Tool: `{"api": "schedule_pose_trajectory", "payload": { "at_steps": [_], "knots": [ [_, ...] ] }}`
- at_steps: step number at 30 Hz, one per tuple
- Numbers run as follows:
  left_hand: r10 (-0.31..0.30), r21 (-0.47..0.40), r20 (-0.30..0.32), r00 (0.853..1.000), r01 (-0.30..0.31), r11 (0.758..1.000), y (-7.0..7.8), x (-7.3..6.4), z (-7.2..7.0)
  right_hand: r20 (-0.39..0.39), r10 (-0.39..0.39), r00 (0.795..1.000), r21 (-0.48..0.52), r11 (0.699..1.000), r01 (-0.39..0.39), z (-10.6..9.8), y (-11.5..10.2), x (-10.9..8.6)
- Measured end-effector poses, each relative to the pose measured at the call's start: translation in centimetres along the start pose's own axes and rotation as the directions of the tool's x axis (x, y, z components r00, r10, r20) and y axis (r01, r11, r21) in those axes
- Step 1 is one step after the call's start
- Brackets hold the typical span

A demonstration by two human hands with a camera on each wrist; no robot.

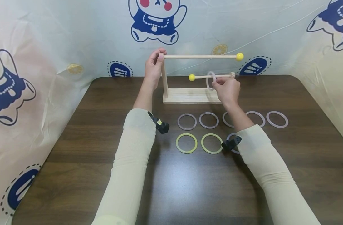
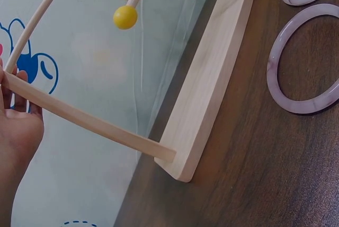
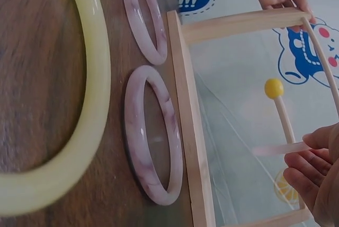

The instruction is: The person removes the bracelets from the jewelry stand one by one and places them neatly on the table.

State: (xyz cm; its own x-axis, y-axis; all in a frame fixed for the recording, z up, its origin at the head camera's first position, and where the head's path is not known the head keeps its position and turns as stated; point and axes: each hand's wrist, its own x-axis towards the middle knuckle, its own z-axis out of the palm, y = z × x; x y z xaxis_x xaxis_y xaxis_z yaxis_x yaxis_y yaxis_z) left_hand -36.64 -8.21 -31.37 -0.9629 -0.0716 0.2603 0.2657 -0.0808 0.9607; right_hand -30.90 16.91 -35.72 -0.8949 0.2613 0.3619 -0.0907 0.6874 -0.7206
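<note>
A wooden rack (image 1: 192,96) stands at the back of the table, with a tall post on the left and a shorter one on the right. Its long upper rod (image 1: 199,57) and short lower rod (image 1: 199,77) each end in a yellow ball. My left hand (image 1: 153,67) grips the top of the tall post. Between thumb and fingers, my right hand (image 1: 228,90) pinches a pale pinkish bangle (image 1: 209,82), which hangs around the lower rod. In the right wrist view that bangle (image 3: 275,149) shows edge-on beside the rod.
In front of the rack lie several mottled purple bangles (image 1: 187,122) in a row. Nearer are two yellow bangles (image 1: 186,143) and a bluish bangle (image 1: 235,151) partly hidden by the right wrist camera. A patterned sheet (image 1: 90,37) hangs behind the brown table (image 1: 75,175).
</note>
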Motion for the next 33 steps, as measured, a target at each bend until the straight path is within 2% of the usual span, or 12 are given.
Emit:
{"api": "schedule_pose_trajectory", "payload": {
  "at_steps": [6, 33],
  "knots": [
    [0.006, -0.011, 0.005, 1.0, -0.006, 1.0, 0.0, 0.0, 0.0, 0.003, 0.01, 1.0, 0.004, 1.0, -0.01, 0.1, -0.2, -0.2],
    [-0.04, 0.012, 0.002, 0.999, 0.04, 0.999, -0.1, 0.2, -0.1, -0.006, -0.015, 1.0, 0.055, 0.998, 0.015, 1.2, -0.9, -0.4]
  ]
}}
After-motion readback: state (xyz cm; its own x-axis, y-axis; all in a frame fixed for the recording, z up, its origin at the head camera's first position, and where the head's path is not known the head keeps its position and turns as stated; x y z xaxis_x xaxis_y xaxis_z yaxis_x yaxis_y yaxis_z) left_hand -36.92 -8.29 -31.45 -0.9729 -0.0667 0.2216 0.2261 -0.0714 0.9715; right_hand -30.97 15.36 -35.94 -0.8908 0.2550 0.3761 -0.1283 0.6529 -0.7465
